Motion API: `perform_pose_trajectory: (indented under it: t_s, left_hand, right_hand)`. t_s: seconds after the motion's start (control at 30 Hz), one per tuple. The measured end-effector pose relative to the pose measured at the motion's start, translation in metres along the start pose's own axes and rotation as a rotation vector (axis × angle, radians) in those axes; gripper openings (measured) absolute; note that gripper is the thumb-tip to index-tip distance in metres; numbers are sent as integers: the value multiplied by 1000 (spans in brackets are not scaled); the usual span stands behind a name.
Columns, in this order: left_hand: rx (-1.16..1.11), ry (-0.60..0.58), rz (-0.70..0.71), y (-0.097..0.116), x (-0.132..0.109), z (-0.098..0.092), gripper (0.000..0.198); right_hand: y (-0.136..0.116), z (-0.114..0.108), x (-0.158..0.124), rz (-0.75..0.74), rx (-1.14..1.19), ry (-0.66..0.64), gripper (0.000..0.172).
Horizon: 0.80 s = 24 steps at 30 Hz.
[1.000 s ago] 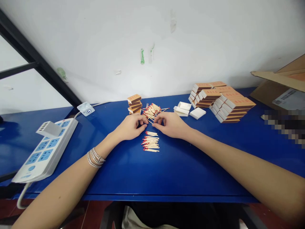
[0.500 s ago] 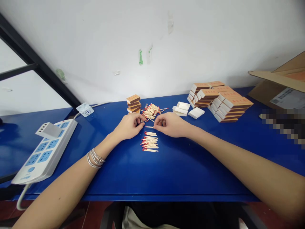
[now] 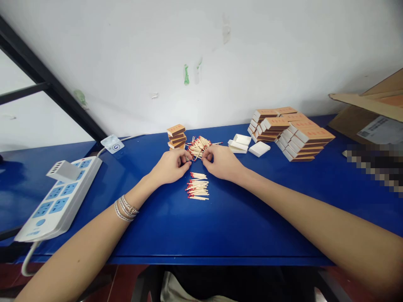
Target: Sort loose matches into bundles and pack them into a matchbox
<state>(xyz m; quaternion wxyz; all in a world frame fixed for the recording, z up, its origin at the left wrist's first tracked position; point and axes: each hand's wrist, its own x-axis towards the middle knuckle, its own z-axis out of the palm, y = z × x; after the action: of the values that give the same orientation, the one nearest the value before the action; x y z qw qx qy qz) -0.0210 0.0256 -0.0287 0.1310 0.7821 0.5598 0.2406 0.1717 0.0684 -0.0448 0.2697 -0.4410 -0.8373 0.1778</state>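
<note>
Matches (image 3: 199, 147): loose heap on blue surface (image 3: 220, 226). Matchbox stack (image 3: 305, 129): right of heap. Left hand (image 3: 171, 167), right hand (image 3: 223, 162): flanking heap's near side; each grip narrow, contents cannot be told. Aligned matches (image 3: 199, 186): nearer than heap.

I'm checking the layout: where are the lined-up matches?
In the head view, the lined-up matches lie just below centre on the blue table, nearer than the match heap.

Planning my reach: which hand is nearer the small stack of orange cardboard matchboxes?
Left. The left hand is just in front of the stack; the right hand is farther away, front-right.
</note>
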Motion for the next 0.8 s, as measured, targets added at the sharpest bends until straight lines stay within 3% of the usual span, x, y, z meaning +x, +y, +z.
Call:
perform_pose_trajectory:
  t_s: [0.27, 0.53, 0.63, 0.8]
  left_hand:
    - [-11, 14, -4, 2, 0, 0, 14]
    - [-21, 30, -7, 4, -1, 1, 18]
    - [-17, 23, -6, 4, -1, 1, 18]
    - [-5, 7, 15, 0, 0, 1, 15]
  right_hand:
    - [1, -10, -4, -31, 19, 82, 8]
    - [-2, -13, -4, -52, 64, 45, 9]
    - [-3, -21, -5, -55, 142, -48, 10]
    - [-7, -34, -11, -124, 261, -336, 11]
